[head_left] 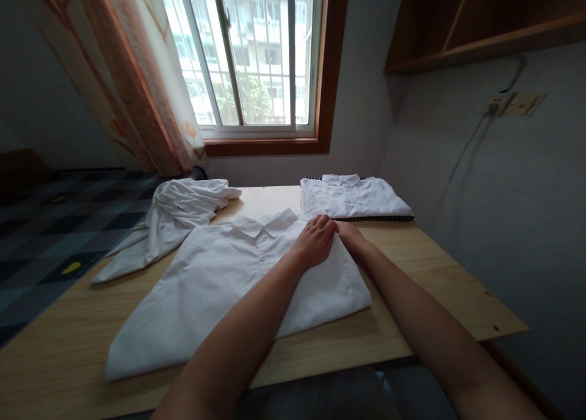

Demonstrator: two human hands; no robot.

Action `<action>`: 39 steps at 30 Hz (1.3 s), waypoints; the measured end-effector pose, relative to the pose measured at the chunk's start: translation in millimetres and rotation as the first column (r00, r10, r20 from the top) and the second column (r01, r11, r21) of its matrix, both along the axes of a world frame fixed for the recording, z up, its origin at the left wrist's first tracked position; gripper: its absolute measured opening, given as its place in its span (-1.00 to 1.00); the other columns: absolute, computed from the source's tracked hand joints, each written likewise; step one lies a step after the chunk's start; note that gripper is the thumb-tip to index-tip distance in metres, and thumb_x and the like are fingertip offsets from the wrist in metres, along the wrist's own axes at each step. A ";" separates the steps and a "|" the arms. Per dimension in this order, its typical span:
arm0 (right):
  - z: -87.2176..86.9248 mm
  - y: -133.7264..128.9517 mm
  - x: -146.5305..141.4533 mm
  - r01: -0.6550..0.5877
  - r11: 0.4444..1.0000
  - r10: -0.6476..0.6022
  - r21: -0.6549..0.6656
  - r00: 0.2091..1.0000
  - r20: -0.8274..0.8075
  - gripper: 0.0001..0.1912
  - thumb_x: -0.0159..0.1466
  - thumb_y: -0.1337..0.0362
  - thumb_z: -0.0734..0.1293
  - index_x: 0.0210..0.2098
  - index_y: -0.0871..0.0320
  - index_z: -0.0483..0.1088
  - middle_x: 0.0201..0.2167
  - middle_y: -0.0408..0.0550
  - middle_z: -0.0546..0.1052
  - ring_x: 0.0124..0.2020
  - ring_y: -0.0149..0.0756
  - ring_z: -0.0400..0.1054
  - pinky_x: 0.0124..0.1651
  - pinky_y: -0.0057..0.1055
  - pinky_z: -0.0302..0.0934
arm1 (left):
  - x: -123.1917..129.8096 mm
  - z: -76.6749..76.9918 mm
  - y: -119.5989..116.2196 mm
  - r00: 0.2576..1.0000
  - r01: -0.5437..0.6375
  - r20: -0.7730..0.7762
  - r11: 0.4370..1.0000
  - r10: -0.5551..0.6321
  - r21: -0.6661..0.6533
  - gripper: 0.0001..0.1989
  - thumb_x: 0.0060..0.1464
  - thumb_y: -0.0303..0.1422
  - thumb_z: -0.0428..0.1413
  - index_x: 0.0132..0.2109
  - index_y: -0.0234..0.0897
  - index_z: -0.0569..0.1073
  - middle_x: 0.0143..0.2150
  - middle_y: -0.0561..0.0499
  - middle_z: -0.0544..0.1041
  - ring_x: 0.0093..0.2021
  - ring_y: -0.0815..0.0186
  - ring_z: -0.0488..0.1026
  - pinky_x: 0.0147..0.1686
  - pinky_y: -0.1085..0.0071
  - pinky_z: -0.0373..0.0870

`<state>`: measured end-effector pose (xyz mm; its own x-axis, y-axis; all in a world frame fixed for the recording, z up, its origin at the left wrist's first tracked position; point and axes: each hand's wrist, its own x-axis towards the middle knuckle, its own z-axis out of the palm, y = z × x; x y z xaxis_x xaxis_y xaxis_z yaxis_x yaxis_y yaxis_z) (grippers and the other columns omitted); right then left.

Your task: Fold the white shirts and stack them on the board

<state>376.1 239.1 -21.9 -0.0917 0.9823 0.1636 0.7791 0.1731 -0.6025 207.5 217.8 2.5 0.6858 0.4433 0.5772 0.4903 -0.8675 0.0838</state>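
A white collared shirt [220, 273] lies partly folded, front side up, on the wooden table, its collar towards the window. My left hand [315, 240] reaches across it to the shoulder edge at the right, its fingers bent and together on the cloth there. Right beside it, my right hand [345, 232] is closed at the same edge of the shirt, its fingertips mostly hidden by the left hand and the cloth. Both hands are close together, nearly touching.
A folded white shirt [352, 197] rests on a dark patterned stack at the table's far right. One crumpled white garment [183, 209] lies at the far left. The wooden table [439, 261] ends near a wall; a checkered bed [59, 224] adjoins on the left.
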 end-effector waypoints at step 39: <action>9.3 71.6 -2.9 0.221 0.968 -0.248 -0.117 0.902 -0.352 -0.90 0.12 0.28 0.32 -0.49 0.18 0.42 -0.68 -0.21 0.40 -0.56 -0.38 0.30 -0.46 -0.52 0.17 | 2.7 -7.0 -3.9 0.998 -0.008 -0.062 1.000 0.008 -0.013 -0.85 0.30 -0.42 -0.08 -0.10 -0.29 0.37 -0.03 -0.19 0.44 0.03 0.11 0.35 0.10 0.15 0.32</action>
<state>373.2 310.7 -12.6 0.1946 0.9785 0.0689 0.5180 -0.0429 -0.8543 210.3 213.9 -4.6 0.7165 0.4562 0.5277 0.5018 -0.8626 0.0643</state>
